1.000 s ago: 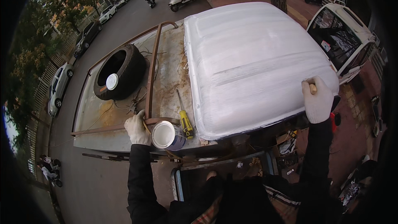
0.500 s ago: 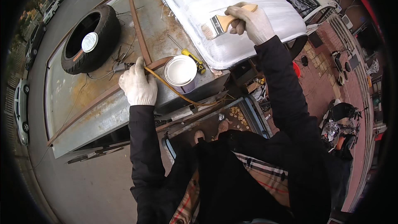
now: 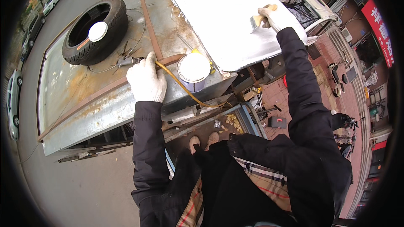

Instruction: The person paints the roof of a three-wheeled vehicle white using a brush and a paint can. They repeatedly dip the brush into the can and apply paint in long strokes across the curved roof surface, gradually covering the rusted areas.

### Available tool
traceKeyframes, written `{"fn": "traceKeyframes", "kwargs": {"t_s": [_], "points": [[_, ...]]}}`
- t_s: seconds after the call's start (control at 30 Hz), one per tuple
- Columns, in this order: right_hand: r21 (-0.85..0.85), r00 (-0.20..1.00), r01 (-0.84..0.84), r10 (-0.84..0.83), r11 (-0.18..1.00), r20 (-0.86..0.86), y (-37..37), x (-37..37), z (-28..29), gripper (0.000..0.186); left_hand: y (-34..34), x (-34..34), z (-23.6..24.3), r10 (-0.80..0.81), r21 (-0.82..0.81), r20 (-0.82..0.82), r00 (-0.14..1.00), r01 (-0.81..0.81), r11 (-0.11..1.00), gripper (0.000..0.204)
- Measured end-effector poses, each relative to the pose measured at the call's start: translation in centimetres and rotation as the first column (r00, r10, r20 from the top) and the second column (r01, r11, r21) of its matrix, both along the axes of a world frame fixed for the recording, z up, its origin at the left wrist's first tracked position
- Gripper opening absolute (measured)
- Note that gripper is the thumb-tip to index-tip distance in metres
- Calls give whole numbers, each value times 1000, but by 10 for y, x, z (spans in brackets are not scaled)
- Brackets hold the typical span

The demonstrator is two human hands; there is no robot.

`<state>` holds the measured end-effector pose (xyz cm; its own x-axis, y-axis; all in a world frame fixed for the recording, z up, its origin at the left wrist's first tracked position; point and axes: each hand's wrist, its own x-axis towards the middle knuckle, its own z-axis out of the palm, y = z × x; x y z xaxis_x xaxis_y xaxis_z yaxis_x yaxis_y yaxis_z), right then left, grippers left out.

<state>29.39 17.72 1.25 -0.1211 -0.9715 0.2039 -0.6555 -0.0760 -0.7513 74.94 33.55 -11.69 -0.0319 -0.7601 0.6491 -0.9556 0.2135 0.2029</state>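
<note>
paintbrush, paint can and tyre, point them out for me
paintbrush [image 3: 257,20]: head view, on the bristle end by the right hand.
paint can [image 3: 193,68]: head view, middle of its white lid.
tyre [image 3: 113,27]: head view, on the black rubber tread.

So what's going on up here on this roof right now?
A person in white gloves stands high above a street, painting a metal canopy roof. The right hand holds a paintbrush against the white-painted panel. The left hand braces on a rusty frame bar of the unpainted section. An open paint can sits between the hands, and an old tyre lies further back.
</note>
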Motion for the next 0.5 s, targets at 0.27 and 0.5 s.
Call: {"fn": "traceKeyframes", "kwargs": {"t_s": [0.27, 0.5], "points": [[-197, 910, -394, 411, 898, 54, 11, 73, 10, 39, -2, -4, -5, 15, -38, 28, 999, -13, 999, 61], [9, 936, -295, 287, 955, 202, -20, 55, -33, 37, -4, -3, -5, 26, -13, 6, 1000, -26, 1000, 58]]}}
